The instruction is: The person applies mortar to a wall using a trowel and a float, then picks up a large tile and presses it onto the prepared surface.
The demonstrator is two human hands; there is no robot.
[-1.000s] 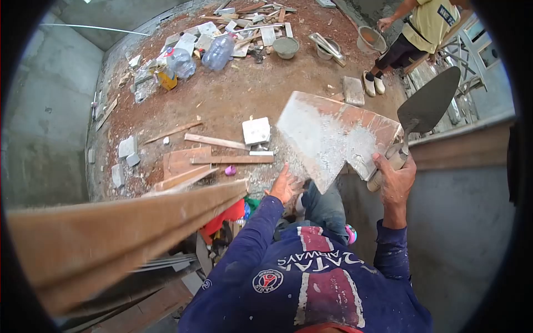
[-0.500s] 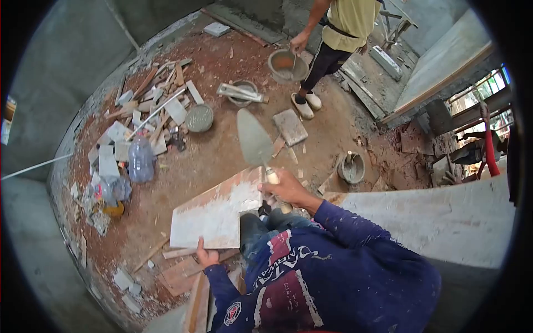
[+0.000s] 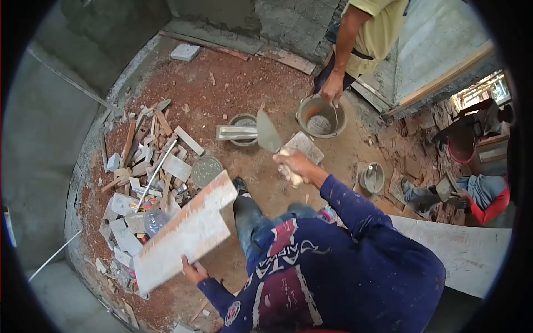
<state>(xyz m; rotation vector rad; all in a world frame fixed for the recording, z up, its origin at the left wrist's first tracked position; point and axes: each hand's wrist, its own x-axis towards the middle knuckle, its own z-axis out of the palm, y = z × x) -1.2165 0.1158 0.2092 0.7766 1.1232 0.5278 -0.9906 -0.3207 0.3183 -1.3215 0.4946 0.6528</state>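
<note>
My left hand [image 3: 194, 272] grips the lower edge of a long, pale board [image 3: 186, 236] with a notched end and reddish-brown patches. The board is tilted, with its notched end up to the right. In my right hand [image 3: 297, 165] is the handle of a trowel [image 3: 268, 132], whose broad grey blade points up and left. Beyond the blade, a long pale tool [image 3: 237, 133] lies across a round bucket [image 3: 245, 121]. A grey block [image 3: 304, 147] rests on the ground behind my right hand.
A co-worker in a yellow shirt [image 3: 383, 33] holds a bucket [image 3: 322, 117] by its handle. Scrap pieces [image 3: 177, 167] are heaped at left, near a mortar-filled container [image 3: 206, 171]. Another bucket [image 3: 371, 177] stands at right, and another person [image 3: 488, 191] is at far right.
The board in my left hand has moved left, away from my right hand. The trowel has moved up and right. The co-worker's bucket has come closer, and the view has shifted.
</note>
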